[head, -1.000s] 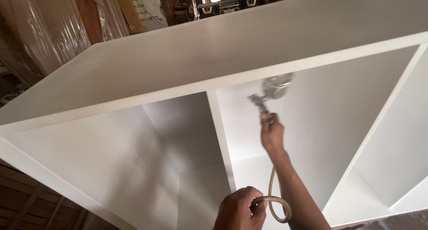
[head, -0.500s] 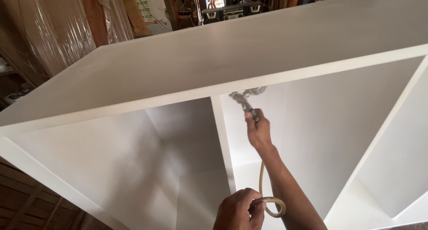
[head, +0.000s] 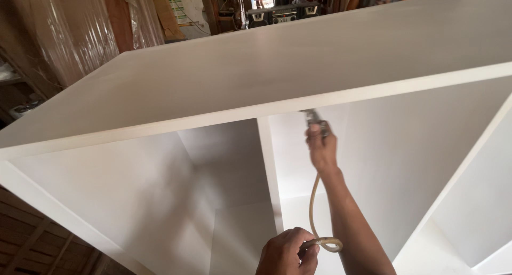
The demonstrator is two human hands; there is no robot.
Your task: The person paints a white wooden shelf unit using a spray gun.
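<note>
Right hand [head: 321, 149] grips a spray gun [head: 313, 120], held high inside the white cabinet [head: 298, 61], just under its top board. Left hand [head: 288, 252], lower and closer, is closed around a loop of tan hose [head: 314, 211] running up to the gun. To spray well, I think the hose should stay off the walls.

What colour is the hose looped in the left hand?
Pale yellowish tan; the hose shows best in the head view, against the white cabinet.
</note>
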